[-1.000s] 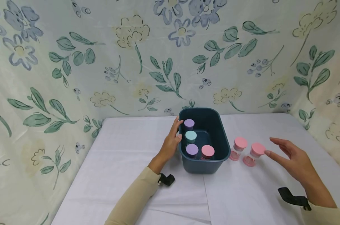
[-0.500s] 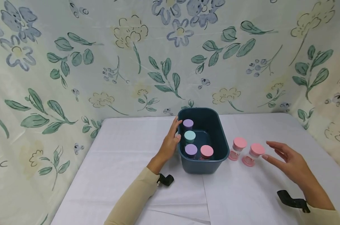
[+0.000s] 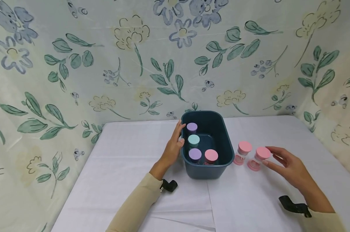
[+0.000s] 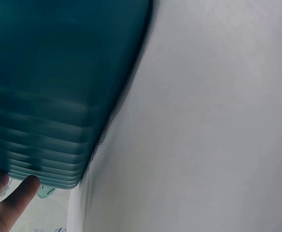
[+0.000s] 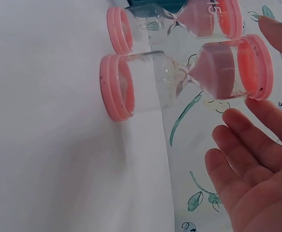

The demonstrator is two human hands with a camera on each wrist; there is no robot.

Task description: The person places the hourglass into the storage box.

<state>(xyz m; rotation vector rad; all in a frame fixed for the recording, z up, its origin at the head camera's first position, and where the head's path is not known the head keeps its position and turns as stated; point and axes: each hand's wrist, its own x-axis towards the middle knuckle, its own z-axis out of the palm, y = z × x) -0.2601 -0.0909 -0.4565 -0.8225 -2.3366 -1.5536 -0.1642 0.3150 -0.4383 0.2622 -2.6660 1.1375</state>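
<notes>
My left hand (image 3: 172, 149) rests at the left rim of a dark blue bin (image 3: 205, 172), fingers fairly straight along its side. In the left wrist view, fingertips (image 4: 29, 186) show at the ribbed wall of the bin (image 4: 39, 72). My right hand (image 3: 289, 169) reaches round the nearer pink hourglass (image 3: 262, 154), thumb and fingers spread apart. In the right wrist view, a fingertip is right at the upper cap of this hourglass (image 5: 218, 70), the thumb beyond it. Another pink hourglass (image 3: 244, 148), marked 15, stands upright between it and the bin.
Inside the bin stand two purple-capped timers (image 3: 195, 154), a mint-capped one (image 3: 193, 140) and a pink-capped one (image 3: 211, 155). White cloth (image 3: 128, 154) covers the table. A floral curtain (image 3: 146, 64) hangs behind.
My right hand has moved left to the nearer pink hourglass, its fingers now at the cap. The left hand stays at the bin's rim; the whole view shifts slightly.
</notes>
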